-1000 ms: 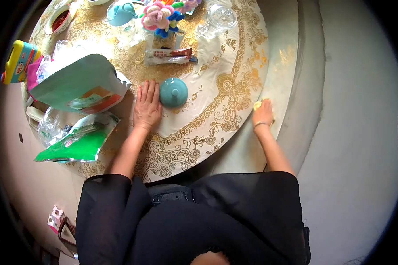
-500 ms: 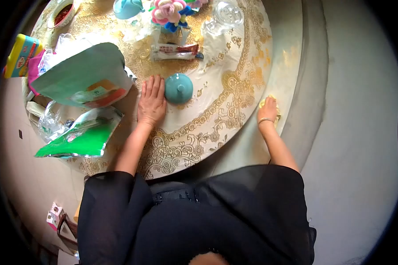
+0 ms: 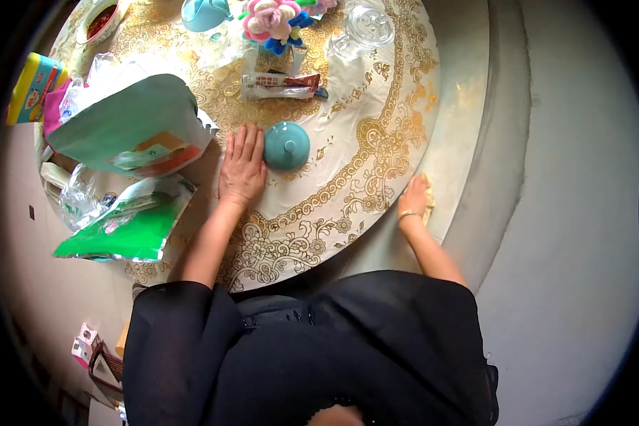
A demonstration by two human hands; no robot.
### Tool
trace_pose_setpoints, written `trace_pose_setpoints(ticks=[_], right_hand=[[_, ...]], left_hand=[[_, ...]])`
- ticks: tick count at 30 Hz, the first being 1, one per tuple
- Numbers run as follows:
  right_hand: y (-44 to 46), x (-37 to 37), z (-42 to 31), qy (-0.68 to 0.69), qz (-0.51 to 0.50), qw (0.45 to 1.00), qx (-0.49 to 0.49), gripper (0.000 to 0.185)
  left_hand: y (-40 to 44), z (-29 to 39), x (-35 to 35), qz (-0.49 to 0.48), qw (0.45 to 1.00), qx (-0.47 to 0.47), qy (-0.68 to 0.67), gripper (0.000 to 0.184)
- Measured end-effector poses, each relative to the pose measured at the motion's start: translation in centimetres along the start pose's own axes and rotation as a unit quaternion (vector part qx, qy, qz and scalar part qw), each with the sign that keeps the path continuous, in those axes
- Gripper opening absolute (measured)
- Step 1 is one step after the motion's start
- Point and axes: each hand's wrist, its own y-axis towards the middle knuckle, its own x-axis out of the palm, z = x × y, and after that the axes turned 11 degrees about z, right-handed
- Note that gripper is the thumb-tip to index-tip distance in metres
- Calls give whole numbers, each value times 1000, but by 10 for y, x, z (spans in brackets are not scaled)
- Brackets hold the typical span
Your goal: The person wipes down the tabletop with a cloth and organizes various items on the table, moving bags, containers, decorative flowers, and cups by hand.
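My left hand [image 3: 243, 167] lies flat, fingers stretched out, on the patterned gold and white tabletop [image 3: 319, 234]. Just right of its fingers sits a round teal lid [image 3: 287, 146] with a knob. At the right, my right hand [image 3: 413, 200] presses a pale yellow cloth [image 3: 429, 202] on the lower grey-white surface beside the round tabletop's edge. The cloth is partly hidden under the hand. A bracelet is on the right wrist.
Left of my left hand stand a large open bag [image 3: 131, 131] and a green bag [image 3: 131, 227]. Farther back are wrapped packets [image 3: 280, 85], knitted flowers [image 3: 271, 21], glassware [image 3: 368, 27], a teal pot [image 3: 206, 13] and a bowl of red food [image 3: 101, 23].
My right hand has moved with the cloth toward my body and slightly left since half a second ago. My left hand stays flat beside the lid.
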Motion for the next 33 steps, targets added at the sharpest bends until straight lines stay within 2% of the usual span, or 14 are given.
trace_pose_setpoints(ticks=[1,6,8,10,12,16,20,22,26,29,30,31,32,33], right_hand=[[-6,-5,-1,-8,-79,996,-46,39],[31,-3,39,-20,32,999,0,38],[47,-14,56,93,-42,994,42,37],[37,-9,43,66,-57,996,33,38],[4,10,5,12,44,997,65,38],[-78,-2,-38,116,-53,989,-69,39],[-72,-2,-20,216,-60,975,1,41],[-44,-6,11,103,38,987,119,39],[39,4,78,26,56,982,177,40],[113,-2,140,89,70,976,185,37],[141,2,156,294,131,899,299,36],[162,4,163,484,178,762,391,36],[178,5,160,494,183,756,387,36],[192,4,156,493,263,728,397,36]], left_hand=[[-2,2,0,0,1000,-2,-3,64],[-1,-2,3,1,1000,2,2,64],[-1,2,0,-11,1000,0,-3,64],[1,1,-1,-2,1000,-4,-2,63],[2,1,-1,-4,1000,-5,-14,62],[0,2,-2,5,1000,3,-6,62],[0,1,0,4,1000,8,0,63],[1,2,-3,-18,1000,-3,-4,63],[0,-1,1,-4,1000,14,-1,63],[2,2,-3,-10,1000,5,8,63],[3,3,-7,-17,1000,7,13,63],[5,6,-11,-30,999,1,21,63],[5,7,-11,-29,999,0,34,63],[5,7,-12,-43,999,-5,21,63]])
